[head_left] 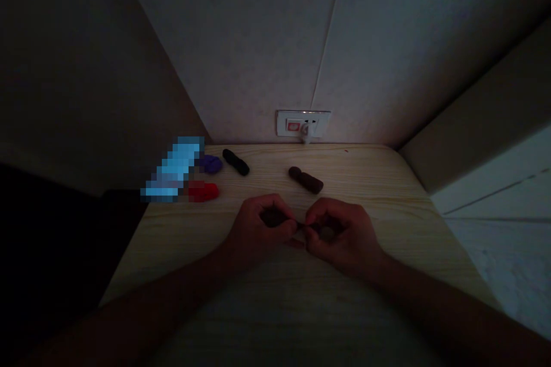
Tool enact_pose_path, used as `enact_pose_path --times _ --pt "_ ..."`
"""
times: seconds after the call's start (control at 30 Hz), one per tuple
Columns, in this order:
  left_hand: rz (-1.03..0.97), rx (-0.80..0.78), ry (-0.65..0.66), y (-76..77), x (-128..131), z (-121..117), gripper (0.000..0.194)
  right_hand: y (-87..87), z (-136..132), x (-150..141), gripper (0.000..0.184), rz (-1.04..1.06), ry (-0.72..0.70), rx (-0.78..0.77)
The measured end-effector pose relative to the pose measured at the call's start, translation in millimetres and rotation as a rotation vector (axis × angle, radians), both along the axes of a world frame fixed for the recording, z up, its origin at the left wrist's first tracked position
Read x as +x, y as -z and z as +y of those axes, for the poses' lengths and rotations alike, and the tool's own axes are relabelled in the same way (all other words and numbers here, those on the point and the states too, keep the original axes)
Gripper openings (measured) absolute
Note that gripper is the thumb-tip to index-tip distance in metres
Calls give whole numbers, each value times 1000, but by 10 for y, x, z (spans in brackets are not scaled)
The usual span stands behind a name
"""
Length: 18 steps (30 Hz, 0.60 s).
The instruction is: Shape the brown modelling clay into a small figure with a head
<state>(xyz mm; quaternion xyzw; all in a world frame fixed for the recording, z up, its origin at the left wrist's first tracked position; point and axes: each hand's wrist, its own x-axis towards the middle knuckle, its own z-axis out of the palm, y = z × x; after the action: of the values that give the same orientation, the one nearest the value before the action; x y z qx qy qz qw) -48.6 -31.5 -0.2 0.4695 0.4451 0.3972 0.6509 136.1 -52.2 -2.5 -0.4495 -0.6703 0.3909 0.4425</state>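
Observation:
Over the middle of the wooden tabletop, my left hand (264,226) and my right hand (346,235) meet at the fingertips. Both are closed in a pinch on a small dark piece of modelling clay (301,226), mostly hidden by the fingers. Just beyond them lies a dark brown clay roll (310,182) with a rounded lump at its far left end. Farther left are a black clay roll (236,162), a purple clay lump (212,164) and a red clay piece (209,191).
A blurred, lit phone-like screen (174,169) is at the table's left edge, partly covering the purple and red pieces. A wall socket (303,124) with a white plug sits behind the wooden table (365,169). A pale panel (495,178) flanks the right side. The room is dim.

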Motion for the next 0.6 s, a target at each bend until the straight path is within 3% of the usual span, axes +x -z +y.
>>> enact_pose_path --times 0.1,0.27,0.37,0.47,0.53,0.6 --pt "-85 -33 -48 2 -22 31 16 -16 28 16 9 23 50 -15" --pt "-135 49 -299 24 -119 148 15 -3 141 57 8 93 229 -55" --pt "89 244 -167 32 -154 134 11 25 182 65 15 148 170 -95" --pt "401 593 29 39 -160 77 9 31 179 72 21 137 112 -93" --pt "529 777 97 53 -163 68 12 25 166 77 20 138 90 -101" --pt "615 864 119 82 -170 91 13 23 158 81 22 150 82 -121"
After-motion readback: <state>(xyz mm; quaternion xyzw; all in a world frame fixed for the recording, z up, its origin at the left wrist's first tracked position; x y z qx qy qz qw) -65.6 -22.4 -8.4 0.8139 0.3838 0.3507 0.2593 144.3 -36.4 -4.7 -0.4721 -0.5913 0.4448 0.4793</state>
